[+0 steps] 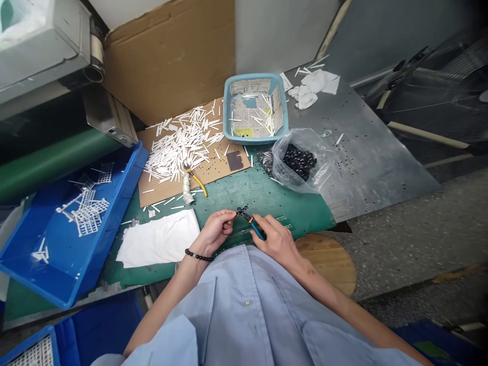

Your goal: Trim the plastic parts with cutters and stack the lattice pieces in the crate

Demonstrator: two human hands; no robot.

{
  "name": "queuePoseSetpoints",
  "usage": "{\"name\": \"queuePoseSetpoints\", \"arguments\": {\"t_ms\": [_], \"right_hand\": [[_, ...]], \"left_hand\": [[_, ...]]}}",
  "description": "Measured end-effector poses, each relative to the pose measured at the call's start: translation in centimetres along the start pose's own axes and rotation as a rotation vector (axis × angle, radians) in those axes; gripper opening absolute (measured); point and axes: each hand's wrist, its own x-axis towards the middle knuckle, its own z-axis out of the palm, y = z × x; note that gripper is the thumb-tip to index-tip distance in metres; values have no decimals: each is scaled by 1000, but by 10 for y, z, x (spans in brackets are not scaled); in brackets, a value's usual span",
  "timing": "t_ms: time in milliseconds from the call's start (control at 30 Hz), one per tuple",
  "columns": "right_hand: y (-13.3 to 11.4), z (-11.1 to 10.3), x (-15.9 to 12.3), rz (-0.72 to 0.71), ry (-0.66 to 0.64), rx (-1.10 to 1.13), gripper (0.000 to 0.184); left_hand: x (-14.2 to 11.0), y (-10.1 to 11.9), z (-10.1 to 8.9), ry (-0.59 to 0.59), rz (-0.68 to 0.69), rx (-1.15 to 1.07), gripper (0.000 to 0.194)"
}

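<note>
My left hand [219,230] pinches a small black plastic piece [241,209] with several tiny parts branching from it. Closed around the blue handles of a pair of cutting pliers [256,227] is my right hand [276,238]. The jaws of the pliers meet the black piece just to the right of my left fingertips. Both hands are close to my body, above the front edge of the green mat [236,190]. Farther back to the right, a clear plastic bag [324,170] holds many small shiny black parts [299,161].
White sticks [181,145] are heaped on cardboard [152,190], with yellow-handled pliers [199,184] nearby. A blue basket [227,109] lined with newspaper stands behind. A white cloth [158,241] and a blue tray [41,282] with white lattice pieces [89,211] lie left. A fan [438,96] stands right.
</note>
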Motion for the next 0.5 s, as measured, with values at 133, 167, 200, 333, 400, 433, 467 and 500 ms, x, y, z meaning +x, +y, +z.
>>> {"name": "queuePoseSetpoints", "arguments": {"t_ms": [133,167,200,333,400,433,467,500], "right_hand": [[-1,-9,0,-3,41,79,37],[0,-13,0,1,64,101,37],[1,-17,1,14,95,111,37],[16,-30,3,70,47,-167,37],[25,-33,4,81,-86,-357,37],[28,-34,4,90,-132,-411,38],[31,-35,4,101,-162,-440,39],[32,-36,4,112,-182,-456,41]], "left_hand": [[0,0,-2,-39,-33,-58,23],[-1,0,-3,-55,-46,-83,20],[-1,-1,-4,-77,-60,-114,16],[0,1,-10,-180,-73,-216,13],[2,4,-12,-197,-43,-215,15],[4,5,-12,-187,-26,-197,13],[7,6,-12,-167,-7,-162,11],[10,7,-12,-135,16,-105,10]]}}
